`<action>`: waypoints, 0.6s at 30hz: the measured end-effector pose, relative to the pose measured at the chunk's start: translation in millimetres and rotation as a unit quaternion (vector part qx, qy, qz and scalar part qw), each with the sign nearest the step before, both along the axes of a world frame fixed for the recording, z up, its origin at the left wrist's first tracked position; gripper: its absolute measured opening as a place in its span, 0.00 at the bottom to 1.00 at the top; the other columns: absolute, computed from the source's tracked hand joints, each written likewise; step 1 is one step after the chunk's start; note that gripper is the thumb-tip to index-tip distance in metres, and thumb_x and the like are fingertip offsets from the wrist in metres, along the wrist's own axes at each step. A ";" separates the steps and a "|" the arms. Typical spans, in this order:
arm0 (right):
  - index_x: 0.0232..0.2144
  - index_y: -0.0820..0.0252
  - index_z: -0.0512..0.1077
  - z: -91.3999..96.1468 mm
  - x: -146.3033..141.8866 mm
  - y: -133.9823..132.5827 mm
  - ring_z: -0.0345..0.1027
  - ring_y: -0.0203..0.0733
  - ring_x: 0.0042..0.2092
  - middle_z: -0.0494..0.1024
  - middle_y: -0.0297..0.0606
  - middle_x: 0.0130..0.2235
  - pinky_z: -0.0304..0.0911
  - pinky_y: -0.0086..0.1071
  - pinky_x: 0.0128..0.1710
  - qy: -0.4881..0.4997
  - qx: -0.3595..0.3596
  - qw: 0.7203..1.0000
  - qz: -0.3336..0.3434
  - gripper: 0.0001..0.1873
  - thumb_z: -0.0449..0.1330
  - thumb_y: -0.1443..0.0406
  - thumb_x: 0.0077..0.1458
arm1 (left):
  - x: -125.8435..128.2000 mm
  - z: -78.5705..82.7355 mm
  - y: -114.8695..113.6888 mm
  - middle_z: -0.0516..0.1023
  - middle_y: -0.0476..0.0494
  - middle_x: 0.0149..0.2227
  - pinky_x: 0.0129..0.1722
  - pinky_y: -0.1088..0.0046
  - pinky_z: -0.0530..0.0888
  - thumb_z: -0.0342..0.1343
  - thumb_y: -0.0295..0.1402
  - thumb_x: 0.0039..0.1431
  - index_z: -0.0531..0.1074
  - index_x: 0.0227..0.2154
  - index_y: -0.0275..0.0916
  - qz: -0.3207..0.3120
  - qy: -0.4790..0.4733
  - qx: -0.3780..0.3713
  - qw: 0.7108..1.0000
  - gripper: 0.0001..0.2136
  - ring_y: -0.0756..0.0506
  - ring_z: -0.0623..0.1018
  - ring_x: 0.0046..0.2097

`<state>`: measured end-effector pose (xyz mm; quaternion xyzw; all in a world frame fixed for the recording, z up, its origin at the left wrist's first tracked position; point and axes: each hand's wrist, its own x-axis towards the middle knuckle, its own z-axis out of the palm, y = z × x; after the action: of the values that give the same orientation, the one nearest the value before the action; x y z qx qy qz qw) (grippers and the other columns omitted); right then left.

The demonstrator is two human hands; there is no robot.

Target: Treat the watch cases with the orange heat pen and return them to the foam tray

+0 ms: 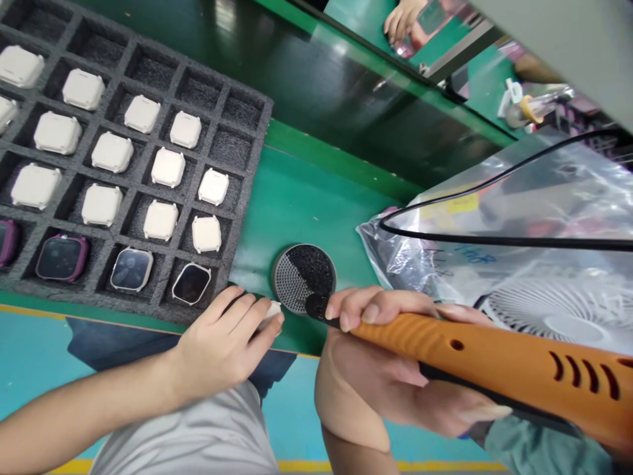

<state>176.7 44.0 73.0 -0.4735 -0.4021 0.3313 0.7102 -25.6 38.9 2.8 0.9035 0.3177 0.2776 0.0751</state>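
My left hand is closed around a small white piece, mostly hidden by the fingers; a dark edge shows beside it. Just left of it lies a dark foam tray holding white square watch cases and several watches with dark screens. My right hand wraps its fingers over an orange vented hand tool. The tool's black neck overlaps a round grey disc, part studded, part black and rough. Whether they are joined, I cannot tell.
A clear plastic bag bulges at the right, a black cable looping over it. A white fan grille shows there. Another person's hand is at the top. A green sleeve appears lower right; whose is unclear.
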 end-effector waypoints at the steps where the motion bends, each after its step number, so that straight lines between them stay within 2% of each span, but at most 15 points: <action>1: 0.53 0.40 0.82 0.5 0.6 -0.5 0.72 0.43 0.30 0.79 0.29 0.36 0.73 0.42 0.30 -0.002 0.000 1.000 0.001 0.22 0.71 0.40 0.66 | -0.1 -2.3 -0.2 0.87 0.38 0.57 0.64 0.50 0.79 0.67 0.32 0.76 0.84 0.57 0.37 -0.002 -0.004 0.003 1.000 0.12 0.39 0.83 0.53; 7: 0.57 0.44 0.80 8.9 -0.8 -12.3 0.71 0.41 0.33 0.76 0.29 0.38 0.75 0.45 0.33 -0.033 0.020 0.999 0.004 0.23 0.63 0.41 0.71 | 0.5 -5.8 3.1 0.88 0.39 0.54 0.61 0.52 0.77 0.65 0.30 0.76 0.85 0.54 0.35 -0.019 -0.042 0.008 0.999 0.09 0.39 0.82 0.51; 11: 0.61 0.47 0.76 9.1 -6.3 -18.3 0.71 0.41 0.34 0.75 0.30 0.39 0.73 0.45 0.32 -0.052 0.020 0.997 0.044 0.30 0.52 0.37 0.76 | 1.5 -4.3 4.0 0.88 0.38 0.52 0.60 0.52 0.77 0.62 0.28 0.76 0.85 0.53 0.35 -0.016 -0.048 0.007 0.999 0.10 0.38 0.82 0.50; 18: 0.64 0.50 0.74 4.1 -10.3 -15.2 0.72 0.41 0.35 0.75 0.32 0.41 0.73 0.45 0.29 -0.075 0.048 0.993 0.073 0.36 0.49 0.34 0.76 | 2.4 -3.7 4.4 0.87 0.38 0.51 0.59 0.52 0.77 0.61 0.28 0.75 0.84 0.53 0.34 -0.016 -0.051 0.007 0.999 0.10 0.38 0.81 0.49</action>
<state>166.4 28.8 77.1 -0.4321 -0.5031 0.3260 0.6738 -23.2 43.4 -1.0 0.8936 0.2969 0.3245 0.0894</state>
